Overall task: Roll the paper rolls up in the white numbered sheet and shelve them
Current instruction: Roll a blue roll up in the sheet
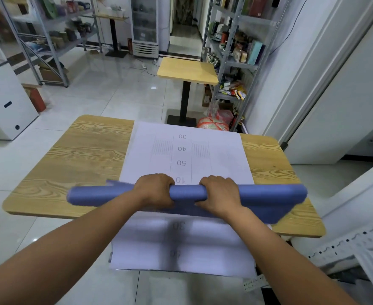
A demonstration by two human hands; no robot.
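**Both hands on blue roll, over numbered sheet**

Room: tiled floor (106,89), metal shelves left (55,29) and right (231,45) stocked with boxes and bottles, a glass-door fridge (145,25) at the back, a small yellow table (187,70) on a black post beyond.

Wood-grain counter (82,155) right in front of me. White numbered sheet (216,155) lies flat across its middle, far edge at the counter's far edge, near end hanging off the near edge toward me. Numbers read upside down from here: 30, 40, 50, 10 on the flat part; a blurred 30 on the hanging part, lower number unreadable.

Blue paper roll (269,197) lies crosswise over the sheet near the counter's front edge, longer than the sheet is wide, both ends sticking out past it. Left end is blurred with a loose flap showing; right end looks flatter and wider. Can't tell whether it's one roll or several.

My left hand (157,190) sits on the roll left of centre, fingers (168,180) curled over the far side, closed around it. My right hand (220,192) is just beside, right of centre, fingers (207,181) wrapped over the top the same way, gripping the roll. Short gap of blue between the two hands. Both forearms bare.
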